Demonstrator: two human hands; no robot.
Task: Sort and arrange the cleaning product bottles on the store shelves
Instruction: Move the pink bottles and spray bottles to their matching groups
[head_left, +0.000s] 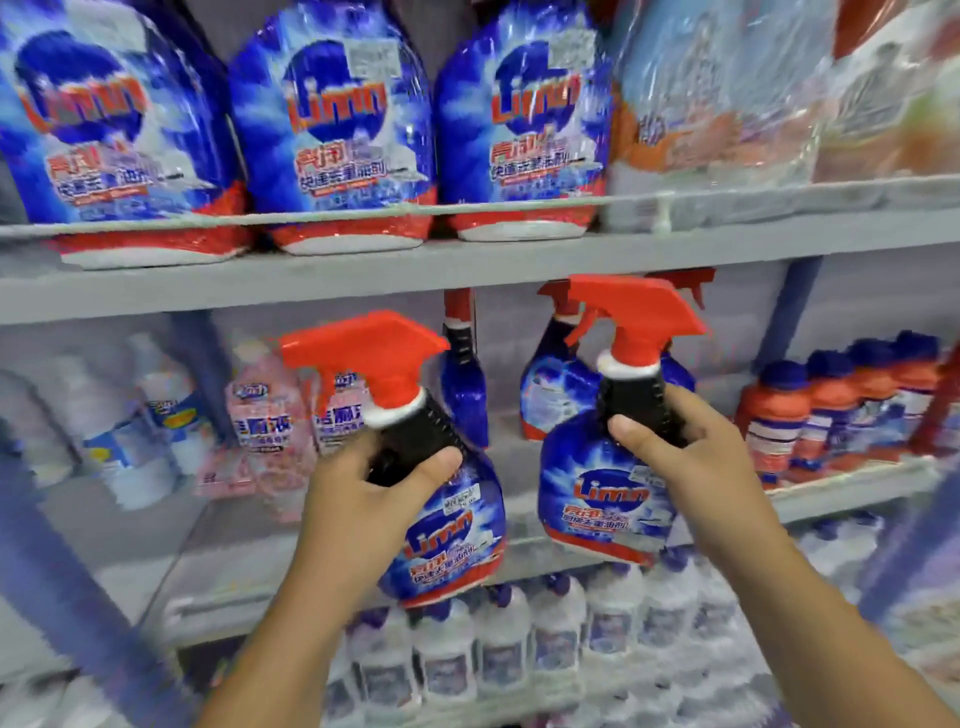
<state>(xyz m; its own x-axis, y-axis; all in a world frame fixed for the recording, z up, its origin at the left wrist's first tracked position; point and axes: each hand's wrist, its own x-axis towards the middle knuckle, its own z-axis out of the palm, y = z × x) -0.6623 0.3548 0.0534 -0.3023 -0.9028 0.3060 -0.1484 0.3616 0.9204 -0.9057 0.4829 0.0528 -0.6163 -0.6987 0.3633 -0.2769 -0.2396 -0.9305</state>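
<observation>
Both hands grip necks: left hand (379, 499) holds one spray bottle (441, 525), right hand (691, 452) another spray bottle (602, 493).

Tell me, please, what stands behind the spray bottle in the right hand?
Behind the right bottle, held by the right hand, two more blue spray bottles stand on the middle shelf. Their lower parts are covered, as is anything further back.

Left hand (374, 499) and right hand (691, 447) raised, fingers curled, gripping.
</observation>
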